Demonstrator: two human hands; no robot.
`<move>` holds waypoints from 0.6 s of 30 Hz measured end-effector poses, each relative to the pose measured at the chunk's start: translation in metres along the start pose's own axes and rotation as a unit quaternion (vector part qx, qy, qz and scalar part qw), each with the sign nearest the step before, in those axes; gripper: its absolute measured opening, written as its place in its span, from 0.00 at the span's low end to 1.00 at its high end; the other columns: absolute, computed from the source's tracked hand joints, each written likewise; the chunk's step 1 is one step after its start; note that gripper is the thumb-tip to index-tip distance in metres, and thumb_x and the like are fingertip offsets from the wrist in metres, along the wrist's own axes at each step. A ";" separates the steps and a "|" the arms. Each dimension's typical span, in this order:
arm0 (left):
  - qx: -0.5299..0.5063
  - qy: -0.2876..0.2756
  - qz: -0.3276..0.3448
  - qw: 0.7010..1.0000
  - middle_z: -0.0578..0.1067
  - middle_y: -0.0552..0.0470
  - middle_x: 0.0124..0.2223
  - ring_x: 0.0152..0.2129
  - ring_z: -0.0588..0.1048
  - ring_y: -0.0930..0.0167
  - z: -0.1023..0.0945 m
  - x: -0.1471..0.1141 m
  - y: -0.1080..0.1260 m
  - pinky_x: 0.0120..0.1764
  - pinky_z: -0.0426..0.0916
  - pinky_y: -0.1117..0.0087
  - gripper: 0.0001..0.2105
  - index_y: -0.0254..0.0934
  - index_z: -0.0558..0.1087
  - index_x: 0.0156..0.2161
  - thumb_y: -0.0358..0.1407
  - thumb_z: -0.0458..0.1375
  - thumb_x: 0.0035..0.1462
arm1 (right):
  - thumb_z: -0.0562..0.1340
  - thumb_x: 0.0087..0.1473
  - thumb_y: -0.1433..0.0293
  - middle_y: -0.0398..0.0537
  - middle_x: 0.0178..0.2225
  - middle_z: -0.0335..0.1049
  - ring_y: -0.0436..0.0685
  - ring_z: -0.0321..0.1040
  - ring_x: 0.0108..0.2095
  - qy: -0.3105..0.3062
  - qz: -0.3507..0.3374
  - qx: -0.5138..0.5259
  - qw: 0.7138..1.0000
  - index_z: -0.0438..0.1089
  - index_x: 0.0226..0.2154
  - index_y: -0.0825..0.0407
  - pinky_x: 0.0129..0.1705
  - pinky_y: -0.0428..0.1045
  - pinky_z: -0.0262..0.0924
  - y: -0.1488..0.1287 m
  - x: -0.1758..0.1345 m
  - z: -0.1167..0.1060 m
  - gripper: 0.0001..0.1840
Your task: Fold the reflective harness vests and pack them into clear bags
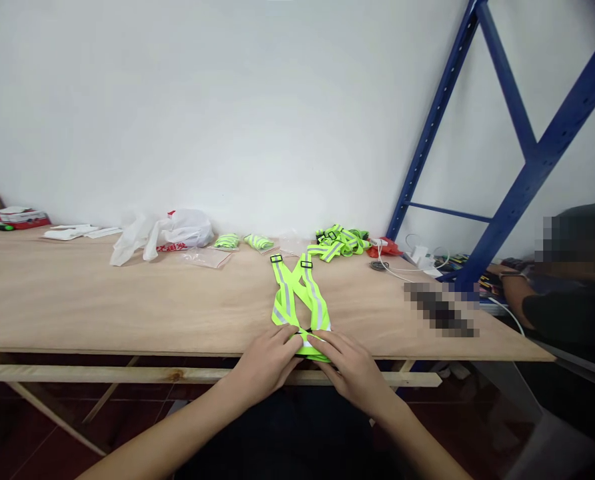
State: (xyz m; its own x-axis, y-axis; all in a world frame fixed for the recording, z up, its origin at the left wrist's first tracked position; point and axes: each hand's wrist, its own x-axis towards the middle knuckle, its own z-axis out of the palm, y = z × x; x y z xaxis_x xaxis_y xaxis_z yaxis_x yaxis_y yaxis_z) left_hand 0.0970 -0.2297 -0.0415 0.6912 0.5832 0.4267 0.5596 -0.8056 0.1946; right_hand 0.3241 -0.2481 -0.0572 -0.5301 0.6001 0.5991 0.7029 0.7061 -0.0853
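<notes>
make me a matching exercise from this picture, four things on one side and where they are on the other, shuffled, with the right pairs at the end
Things
1. strap harness
2. white plastic bag
3. blue metal frame
4. red and white box

Places
A. at the picture's left edge
B. rising on the picture's right side
C. near end in the fingers of the left hand and right hand
D. by the wall, left of the green strap packets

Pairs: 1-C, 2-D, 3-B, 4-A
</notes>
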 end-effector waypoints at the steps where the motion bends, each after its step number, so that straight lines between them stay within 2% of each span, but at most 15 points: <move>1: -0.005 0.000 0.000 1.000 0.74 0.44 0.51 0.48 0.74 0.63 -0.001 0.000 0.000 0.49 0.71 0.62 0.07 0.39 0.67 0.47 0.30 0.50 0.66 | 0.56 0.64 0.71 0.53 0.49 0.76 0.61 0.73 0.49 -0.004 0.000 0.001 1.000 0.69 0.57 0.44 0.52 0.58 0.70 0.000 0.001 -0.001 0.20; 4: -0.016 0.002 -0.011 1.000 0.74 0.45 0.50 0.46 0.75 0.64 -0.003 0.000 -0.001 0.46 0.71 0.65 0.06 0.39 0.68 0.45 0.31 0.51 0.66 | 0.55 0.65 0.70 0.53 0.50 0.76 0.62 0.73 0.48 -0.016 -0.003 0.005 1.000 0.69 0.57 0.45 0.49 0.57 0.71 0.002 0.002 -0.002 0.20; 7: -0.026 0.006 -0.026 0.999 0.76 0.46 0.47 0.42 0.76 0.65 -0.005 0.000 -0.005 0.42 0.70 0.68 0.04 0.38 0.70 0.42 0.33 0.53 0.65 | 0.54 0.65 0.71 0.53 0.50 0.75 0.62 0.73 0.49 -0.022 -0.005 0.010 1.000 0.69 0.57 0.47 0.51 0.58 0.70 0.003 0.004 -0.004 0.20; 11: -0.073 0.022 -0.032 0.997 0.77 0.47 0.40 0.36 0.76 0.67 -0.011 0.007 -0.013 0.38 0.68 0.70 0.08 0.36 0.73 0.41 0.38 0.54 0.66 | 0.52 0.66 0.71 0.54 0.50 0.76 0.62 0.73 0.50 -0.031 0.002 0.027 0.999 0.70 0.56 0.50 0.52 0.57 0.69 0.006 0.014 -0.008 0.20; 15: -0.186 0.029 -0.047 0.981 0.80 0.50 0.40 0.35 0.76 0.68 -0.025 0.029 -0.028 0.40 0.67 0.72 0.13 0.37 0.77 0.45 0.43 0.57 0.64 | 0.52 0.66 0.68 0.53 0.50 0.76 0.61 0.74 0.49 -0.036 0.036 0.058 0.997 0.71 0.54 0.48 0.50 0.55 0.69 0.020 0.034 -0.012 0.19; 18: -0.272 -0.013 -0.075 0.959 0.80 0.52 0.38 0.32 0.75 0.69 -0.034 0.053 -0.047 0.37 0.65 0.72 0.17 0.35 0.79 0.45 0.47 0.58 0.62 | 0.53 0.66 0.65 0.52 0.47 0.78 0.61 0.76 0.45 -0.053 0.099 0.073 0.991 0.72 0.54 0.49 0.46 0.54 0.69 0.037 0.051 -0.009 0.18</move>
State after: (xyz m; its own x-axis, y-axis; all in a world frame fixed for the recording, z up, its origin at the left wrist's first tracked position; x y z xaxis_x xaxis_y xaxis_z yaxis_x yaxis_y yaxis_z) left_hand 0.0916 -0.1644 0.0018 0.6368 0.6935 0.3370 0.3370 -0.6435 0.6873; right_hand 0.3272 -0.1949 -0.0221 -0.4406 0.7626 0.4736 0.7261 0.6130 -0.3114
